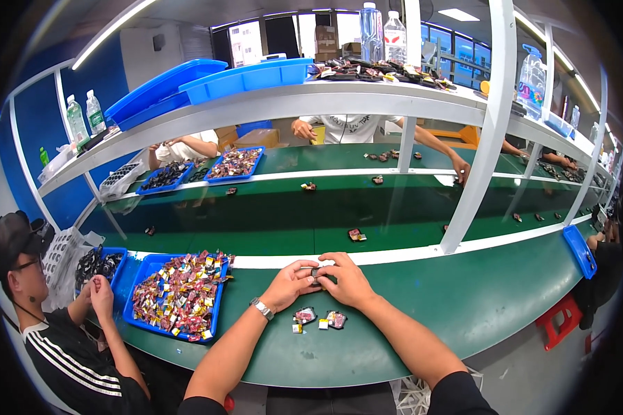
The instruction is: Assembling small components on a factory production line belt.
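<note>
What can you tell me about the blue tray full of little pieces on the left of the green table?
The blue tray is a shallow rectangular bin, plastic by its look, lying flat on the green table to the left of the left hand. It is heaped with small parts in red, yellow, silver and dark tones, some piled up to its rim. Neither hand touches it. A second blue tray of dark parts sits beside its far left corner, near the neighbouring person.
</note>
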`<state>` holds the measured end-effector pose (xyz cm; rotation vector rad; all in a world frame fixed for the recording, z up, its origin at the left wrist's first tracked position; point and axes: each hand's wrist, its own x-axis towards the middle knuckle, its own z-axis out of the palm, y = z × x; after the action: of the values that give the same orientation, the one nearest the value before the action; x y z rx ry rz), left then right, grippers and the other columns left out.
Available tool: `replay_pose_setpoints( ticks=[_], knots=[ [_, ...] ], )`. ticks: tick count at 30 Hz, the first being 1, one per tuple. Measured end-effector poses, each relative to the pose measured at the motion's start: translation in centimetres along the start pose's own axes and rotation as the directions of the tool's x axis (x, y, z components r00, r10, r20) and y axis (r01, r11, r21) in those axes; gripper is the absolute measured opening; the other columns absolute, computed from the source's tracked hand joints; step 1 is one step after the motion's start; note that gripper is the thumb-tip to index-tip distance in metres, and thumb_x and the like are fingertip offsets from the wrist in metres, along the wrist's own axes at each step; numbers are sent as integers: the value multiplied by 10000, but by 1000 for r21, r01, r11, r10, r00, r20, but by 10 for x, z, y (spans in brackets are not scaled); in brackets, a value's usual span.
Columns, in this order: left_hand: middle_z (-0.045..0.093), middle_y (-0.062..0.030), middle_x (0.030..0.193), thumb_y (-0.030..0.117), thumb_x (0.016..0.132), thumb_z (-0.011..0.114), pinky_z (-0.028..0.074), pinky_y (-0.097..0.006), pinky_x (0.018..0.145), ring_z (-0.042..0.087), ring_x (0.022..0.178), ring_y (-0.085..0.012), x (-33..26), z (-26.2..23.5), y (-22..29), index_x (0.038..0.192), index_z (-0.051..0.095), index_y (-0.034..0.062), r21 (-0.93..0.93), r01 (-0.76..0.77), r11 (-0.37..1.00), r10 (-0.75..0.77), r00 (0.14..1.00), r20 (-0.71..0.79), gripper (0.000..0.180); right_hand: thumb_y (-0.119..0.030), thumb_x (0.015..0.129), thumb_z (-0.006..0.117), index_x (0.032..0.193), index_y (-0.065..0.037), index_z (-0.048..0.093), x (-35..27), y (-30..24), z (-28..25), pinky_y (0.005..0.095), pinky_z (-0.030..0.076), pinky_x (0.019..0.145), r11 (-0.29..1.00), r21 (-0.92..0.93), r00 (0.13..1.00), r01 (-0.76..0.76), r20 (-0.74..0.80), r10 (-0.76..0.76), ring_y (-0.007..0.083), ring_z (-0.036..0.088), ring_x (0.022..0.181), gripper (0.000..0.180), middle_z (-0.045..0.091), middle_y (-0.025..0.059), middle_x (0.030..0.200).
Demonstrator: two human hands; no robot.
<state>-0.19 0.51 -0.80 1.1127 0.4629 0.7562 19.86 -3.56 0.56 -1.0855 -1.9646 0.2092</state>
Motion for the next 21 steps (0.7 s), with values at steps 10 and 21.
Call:
replay_pose_setpoints(
  ticks=[10,21],
  knots=[
    [621,-108,1187,84,966,578,531,-367,975,620,1114,-203,-1,-1,-6,1259,500,43,32,27,999,-25,998,-64,306,-127,815,703,875,-79,715,-3,-6,-3,377,473,967,997,49,996,59,70,-62,282,510,1203,78,582,85,1237],
    [638,-123,1152,88,984,533,517,-380,992,617,1118,-218,1,3,-4,1276,477,30,-19,-12,1000,10,996,-89,303,-96,783,737,904,-81,732,-5,-4,14,374,484,938,995,62,993,-77,-82,82,272,566,1123,123,627,72,1171]
  ],
)
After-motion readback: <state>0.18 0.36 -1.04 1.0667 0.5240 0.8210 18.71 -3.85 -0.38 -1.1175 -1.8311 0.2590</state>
